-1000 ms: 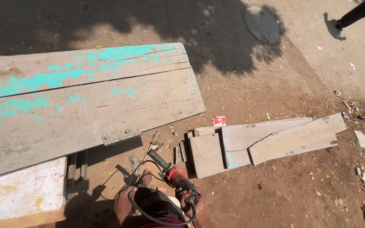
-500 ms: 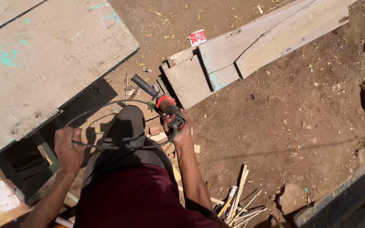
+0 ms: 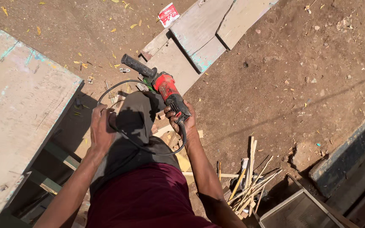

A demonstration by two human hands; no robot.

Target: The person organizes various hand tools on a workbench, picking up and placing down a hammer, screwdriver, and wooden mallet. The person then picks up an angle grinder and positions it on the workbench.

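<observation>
Outdoor dirt yard, scrap planks (image 3: 199, 29)

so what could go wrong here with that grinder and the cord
1. The black cord loops from the left hand across the lap to the red angle grinder; it could snag or tug the tool.
2. Only the right hand holds the grinder, its side handle free, so control may be weak.
3. Loose wood strips lie by the person's side, a possible trip hazard.

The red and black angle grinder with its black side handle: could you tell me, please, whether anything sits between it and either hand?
Nothing visible does. The right hand grips the rear of the red and black angle grinder directly, and the left hand holds its black power cord, which loops across the dark trousers to the tool.
</observation>
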